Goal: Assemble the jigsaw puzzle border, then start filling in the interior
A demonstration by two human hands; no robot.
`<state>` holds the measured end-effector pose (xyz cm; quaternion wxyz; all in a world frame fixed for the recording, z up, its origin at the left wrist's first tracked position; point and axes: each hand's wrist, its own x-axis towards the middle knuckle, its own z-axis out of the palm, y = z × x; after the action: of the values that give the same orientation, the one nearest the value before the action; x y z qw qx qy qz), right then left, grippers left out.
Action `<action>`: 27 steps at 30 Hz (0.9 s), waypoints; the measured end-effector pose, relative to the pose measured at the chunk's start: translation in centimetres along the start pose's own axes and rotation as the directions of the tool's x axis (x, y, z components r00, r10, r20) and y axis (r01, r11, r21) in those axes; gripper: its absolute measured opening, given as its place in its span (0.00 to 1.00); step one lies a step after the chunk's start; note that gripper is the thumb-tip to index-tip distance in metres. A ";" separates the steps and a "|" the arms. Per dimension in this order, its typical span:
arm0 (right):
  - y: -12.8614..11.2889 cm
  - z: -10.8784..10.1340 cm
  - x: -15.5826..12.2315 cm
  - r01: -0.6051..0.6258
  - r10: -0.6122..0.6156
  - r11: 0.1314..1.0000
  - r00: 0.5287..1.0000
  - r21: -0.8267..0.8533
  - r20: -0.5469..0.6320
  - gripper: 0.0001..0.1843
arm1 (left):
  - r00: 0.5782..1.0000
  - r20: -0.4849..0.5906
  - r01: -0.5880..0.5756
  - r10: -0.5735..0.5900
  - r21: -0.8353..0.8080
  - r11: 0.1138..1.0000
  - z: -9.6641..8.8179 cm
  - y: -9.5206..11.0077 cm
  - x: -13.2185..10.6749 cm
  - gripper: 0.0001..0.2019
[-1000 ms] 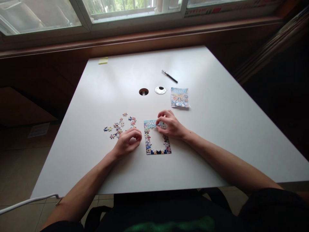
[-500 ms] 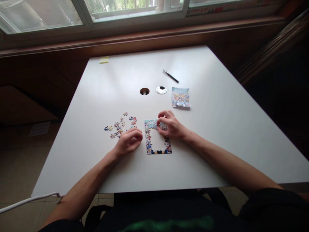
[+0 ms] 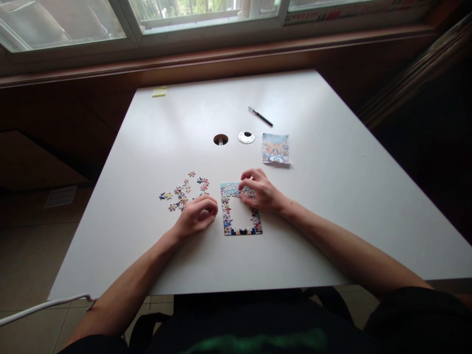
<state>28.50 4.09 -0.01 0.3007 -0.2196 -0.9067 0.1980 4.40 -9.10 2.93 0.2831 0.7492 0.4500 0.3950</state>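
Note:
A small jigsaw puzzle frame, its border assembled and its middle bare, lies on the white table. My right hand rests on the frame's upper right corner, fingers curled and pinched on a puzzle piece at the top edge. Left of the frame, my left hand rests on the table with its fingers curled loosely; what it holds, if anything, is hidden. Several loose puzzle pieces lie scattered just beyond the left hand.
A picture card or packet lies beyond the right hand. Further back are a round cable hole, its silver cap, a black pen and a yellow sticky-note pad. A window runs along the far wall.
The view shifted slightly. My right fingers adjusted a little at the frame's top edge. The left hand stayed in place.

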 end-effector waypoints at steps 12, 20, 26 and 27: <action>0.0 0.0 -0.1 0.025 -0.024 1.000 1.000 -0.015 0.020 0.03 | 1.000 0.007 0.000 0.000 0.000 1.000 0.0 -0.2 -0.1 0.06; -0.1 -0.1 0.0 0.040 -0.039 0.998 0.999 -0.042 0.025 0.03 | 1.000 0.005 0.004 -0.004 0.002 1.000 0.1 -0.2 -0.1 0.06; -0.9 -0.4 0.2 0.097 -0.088 0.981 0.994 -0.170 0.060 0.05 | 1.000 0.003 0.002 -0.002 -0.017 1.000 0.0 -0.3 -0.1 0.07; -0.9 -0.4 0.2 0.100 -0.089 0.979 0.994 -0.179 0.065 0.05 | 1.000 0.003 0.001 -0.001 -0.023 1.000 0.1 -0.3 -0.2 0.07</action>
<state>28.37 3.56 0.78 0.2625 -0.1970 -0.9386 0.1061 4.28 -9.12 2.63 0.2923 0.7463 0.4454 0.3990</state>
